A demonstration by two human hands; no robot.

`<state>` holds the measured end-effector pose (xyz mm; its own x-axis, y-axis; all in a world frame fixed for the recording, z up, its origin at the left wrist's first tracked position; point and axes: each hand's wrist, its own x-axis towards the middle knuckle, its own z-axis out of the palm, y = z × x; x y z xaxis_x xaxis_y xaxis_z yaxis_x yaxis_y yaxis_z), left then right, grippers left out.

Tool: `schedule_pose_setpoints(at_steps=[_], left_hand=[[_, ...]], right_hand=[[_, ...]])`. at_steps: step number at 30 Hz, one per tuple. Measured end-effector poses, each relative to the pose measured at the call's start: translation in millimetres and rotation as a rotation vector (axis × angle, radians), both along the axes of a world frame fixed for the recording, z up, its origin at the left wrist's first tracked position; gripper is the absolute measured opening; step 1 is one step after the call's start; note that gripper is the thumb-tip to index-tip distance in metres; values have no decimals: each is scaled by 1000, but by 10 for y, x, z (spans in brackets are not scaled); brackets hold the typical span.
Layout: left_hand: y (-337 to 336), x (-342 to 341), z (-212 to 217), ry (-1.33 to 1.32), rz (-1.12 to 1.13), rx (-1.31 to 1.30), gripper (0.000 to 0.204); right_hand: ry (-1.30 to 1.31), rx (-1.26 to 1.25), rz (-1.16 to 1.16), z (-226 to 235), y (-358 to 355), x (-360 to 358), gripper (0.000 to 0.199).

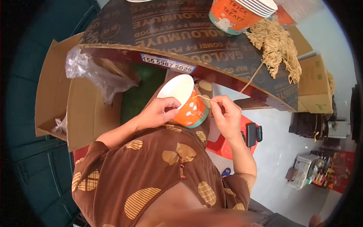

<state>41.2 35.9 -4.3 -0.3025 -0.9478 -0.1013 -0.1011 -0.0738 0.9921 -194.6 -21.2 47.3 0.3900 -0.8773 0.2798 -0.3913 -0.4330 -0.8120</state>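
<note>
My left hand [160, 111] grips the rim of an orange paper cup [189, 108] with a white inside, held tilted over my lap just below the table edge. A thin tan string [202, 97] runs across the cup's side to my right hand [226, 113], whose fingertips pinch its end. On the dark plywood table [166, 34] above, a stack of matching orange cups [242, 13] stands beside a heap of tan strings [278, 47]. One string hangs off the table edge toward my hands.
An open cardboard box [75, 102] with a clear plastic bag [89, 70] stands at the left. More cardboard boxes [314, 81] sit right of the table. A red stool [227, 145] carries a black phone [251, 134]. Cluttered items [314, 170] lie on the floor at right.
</note>
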Motion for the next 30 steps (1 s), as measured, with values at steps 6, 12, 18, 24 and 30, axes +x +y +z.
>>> schedule_pose_setpoints(at_steps=[6,12,18,24,30], left_hand=[[92,68,-46,6,39,-49,11],[180,210,-66,49,21,-6,8],[225,336,-146,9,-56,56,11],[230,353,-174,-50,-102,-85,14],[225,403,-125,-59,-139,-44,16]], right_hand=[[-51,160,-83,-258,320,23,4],[-168,176,-79,-353,469,72,7],[-337,258,-81,-394,482,172,4],[-359,302,-70,-418,443,259,3],[-457,352,-72,-567,395,363,1]])
